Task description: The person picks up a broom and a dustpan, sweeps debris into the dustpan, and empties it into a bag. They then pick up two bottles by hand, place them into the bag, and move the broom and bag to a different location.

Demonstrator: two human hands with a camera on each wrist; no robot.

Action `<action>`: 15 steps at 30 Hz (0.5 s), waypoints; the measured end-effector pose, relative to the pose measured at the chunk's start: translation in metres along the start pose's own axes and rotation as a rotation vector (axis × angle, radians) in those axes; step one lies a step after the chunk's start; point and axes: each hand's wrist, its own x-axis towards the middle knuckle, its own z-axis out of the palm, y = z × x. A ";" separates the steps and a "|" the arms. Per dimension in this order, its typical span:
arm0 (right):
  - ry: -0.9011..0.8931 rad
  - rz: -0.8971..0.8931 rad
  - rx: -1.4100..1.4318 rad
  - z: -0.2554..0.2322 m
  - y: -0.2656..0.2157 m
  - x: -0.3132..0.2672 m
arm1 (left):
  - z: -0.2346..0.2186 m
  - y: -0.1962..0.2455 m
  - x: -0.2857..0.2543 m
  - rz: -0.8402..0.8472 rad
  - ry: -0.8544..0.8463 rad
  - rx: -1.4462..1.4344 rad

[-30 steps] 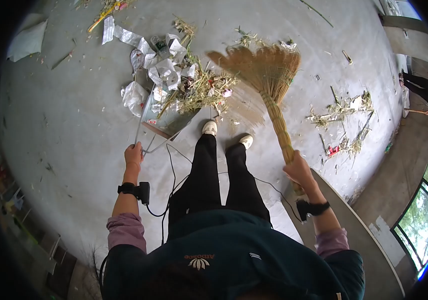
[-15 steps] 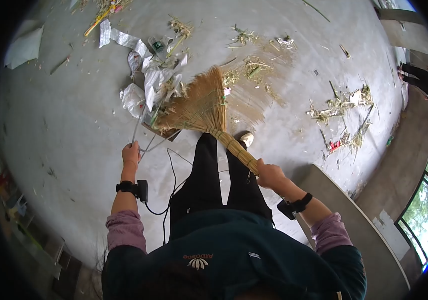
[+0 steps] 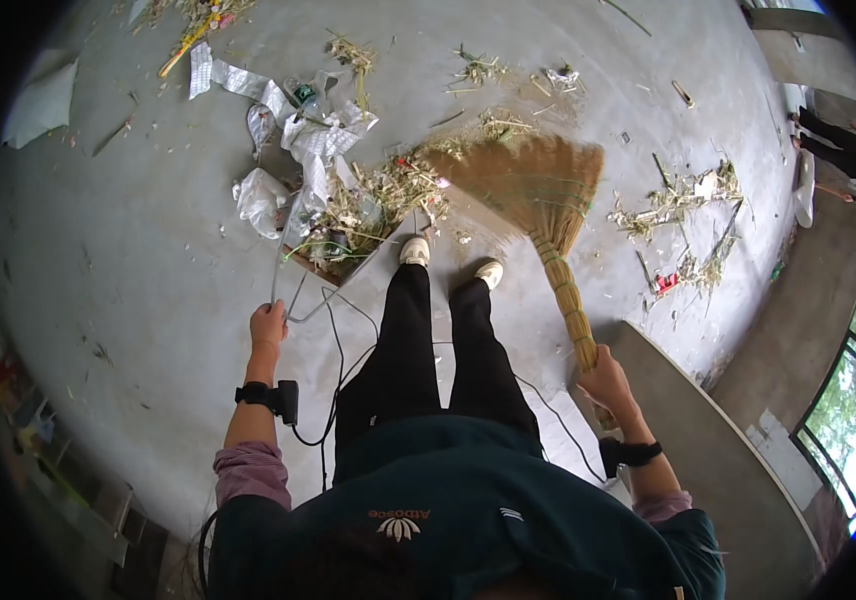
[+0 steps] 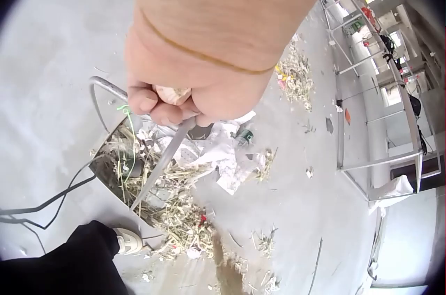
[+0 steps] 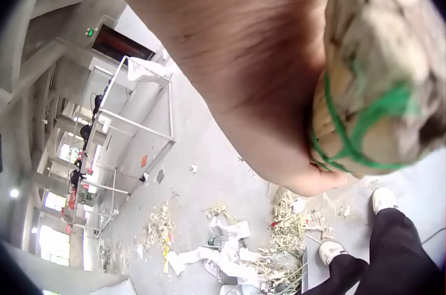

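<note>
Metal racks [image 4: 362, 79] — distant straw litter [image 3: 683, 205]

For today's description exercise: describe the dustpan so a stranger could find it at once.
On the grey concrete floor, look just ahead of the person's white shoes. The metal dustpan lies there, heaped with straw and scraps. Unlike the loose litter around it, it has a long wire handle running back into the left hand.

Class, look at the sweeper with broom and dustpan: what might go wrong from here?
The dustpan looks heaped, so straw could spill when lifted. A cable trails by the shoes, a likely trip hazard. The broom may flick loose straw back over swept floor.
</note>
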 end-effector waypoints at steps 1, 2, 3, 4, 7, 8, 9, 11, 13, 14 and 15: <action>0.001 0.054 0.087 0.006 -0.002 0.010 | 0.002 0.001 -0.001 0.007 0.019 0.012; -0.002 0.056 0.091 0.013 -0.006 0.021 | 0.003 0.004 -0.001 0.008 0.020 0.017; -0.027 0.101 0.186 0.018 -0.019 0.031 | 0.005 0.010 -0.002 0.023 0.001 0.032; -0.050 0.146 0.281 0.024 -0.032 0.038 | 0.006 0.013 -0.001 0.039 -0.018 0.046; -0.014 0.084 0.009 0.061 -0.046 0.049 | 0.004 0.017 0.006 0.052 0.002 0.068; -0.044 0.047 -0.021 0.071 -0.045 0.046 | 0.002 0.017 0.010 0.055 0.004 0.072; -0.075 0.011 -0.053 0.075 -0.049 0.040 | 0.001 0.018 0.012 0.066 0.026 0.088; -0.153 -0.012 -0.057 0.081 -0.048 0.028 | 0.001 0.014 0.015 0.072 0.046 0.105; -0.227 -0.115 -0.122 0.083 -0.049 0.018 | 0.000 0.016 0.017 0.061 0.060 0.100; -0.252 -0.133 -0.157 0.083 -0.051 0.015 | 0.000 0.016 0.017 0.063 0.065 0.098; -0.252 -0.141 -0.156 0.078 -0.053 0.009 | -0.001 0.014 0.019 0.060 0.054 0.102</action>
